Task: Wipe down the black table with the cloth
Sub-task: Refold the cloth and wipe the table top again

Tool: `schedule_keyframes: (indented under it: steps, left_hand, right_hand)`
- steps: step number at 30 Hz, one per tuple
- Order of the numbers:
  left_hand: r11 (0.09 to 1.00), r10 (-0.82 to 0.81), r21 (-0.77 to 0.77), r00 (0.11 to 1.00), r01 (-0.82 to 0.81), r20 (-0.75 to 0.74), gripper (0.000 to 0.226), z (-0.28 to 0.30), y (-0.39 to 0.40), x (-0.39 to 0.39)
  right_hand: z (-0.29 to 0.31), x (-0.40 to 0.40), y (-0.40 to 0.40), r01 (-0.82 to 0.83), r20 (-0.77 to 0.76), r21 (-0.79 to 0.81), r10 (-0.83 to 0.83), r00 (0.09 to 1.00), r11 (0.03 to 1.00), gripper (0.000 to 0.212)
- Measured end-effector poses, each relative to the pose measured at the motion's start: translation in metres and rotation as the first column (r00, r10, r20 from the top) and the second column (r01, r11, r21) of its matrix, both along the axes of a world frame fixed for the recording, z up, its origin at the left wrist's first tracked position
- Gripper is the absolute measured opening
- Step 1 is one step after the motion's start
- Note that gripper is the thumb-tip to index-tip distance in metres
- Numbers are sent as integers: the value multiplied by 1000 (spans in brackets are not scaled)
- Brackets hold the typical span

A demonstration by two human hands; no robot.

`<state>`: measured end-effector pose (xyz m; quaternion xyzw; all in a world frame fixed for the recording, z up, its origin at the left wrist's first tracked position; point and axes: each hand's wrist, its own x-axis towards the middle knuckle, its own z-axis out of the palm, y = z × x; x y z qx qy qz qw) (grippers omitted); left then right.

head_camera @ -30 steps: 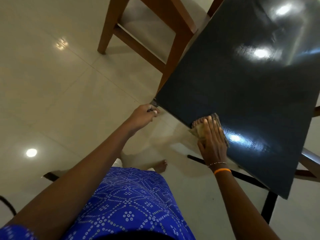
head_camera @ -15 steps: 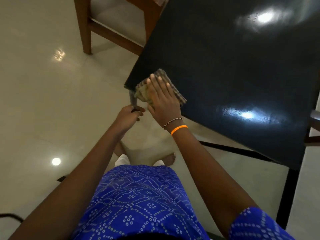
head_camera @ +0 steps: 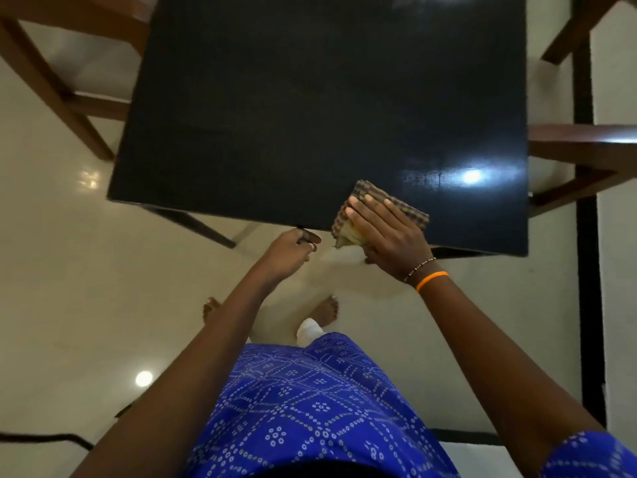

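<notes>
- Black and shiny, the table top [head_camera: 310, 108] fills the upper part of your view, and you stand at its near edge.
- Your right hand [head_camera: 386, 232] lies flat with its fingers spread on the checked cloth [head_camera: 375, 198].
- That cloth sits on the near edge of the table, toward the right side, and a folded bit of it hangs off the edge.
- Your left hand [head_camera: 291, 248] is curled up just under the near edge, a little to the left of the cloth. You cannot tell if it holds something small or only touches the edge.
- To wipe well, keep your palm flat and press down evenly so the whole cloth rubs the top.
- Tuck the hanging bit back under your hand, I think, or it may drag and miss the edge.
- Slide in long lines, one beside the next, so no strip is left out.
- Most of the top is bare, so you have lots of room to push away from you and to the left.
- Watch the right edge; it is near your hand, and the cloth could slip off there.
- Wooden chairs stand close by, a wooden chair [head_camera: 58, 84] at the left and another chair [head_camera: 582, 146] at the right, so keep your elbows in.
</notes>
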<state>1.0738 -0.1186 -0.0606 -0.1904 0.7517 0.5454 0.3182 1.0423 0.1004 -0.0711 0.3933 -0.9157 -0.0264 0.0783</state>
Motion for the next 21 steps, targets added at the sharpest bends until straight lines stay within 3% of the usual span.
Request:
schedule_keyframes:
  steps: [8, 18, 20, 21]
  left_hand:
    - [947, -322, -28, 947, 321, -5, 22, 7, 91, -5]
    - [843, -538, -59, 840, 535, -71, 22, 20, 145, -3]
    - [837, -547, -53, 833, 545, -82, 19, 23, 152, -4]
    - [835, -550, -50, 831, 548, -87, 18, 24, 154, -4]
  right_hand:
    - [5, 7, 121, 70, -3, -30, -70, 998, 997, 43]
    - [9, 30, 231, 314, 62, -66, -311, 948, 947, 52]
    - [6, 43, 241, 554, 237, -214, -508, 828, 804, 51]
    - [6, 51, 239, 726, 380, -309, -620, 686, 614, 48]
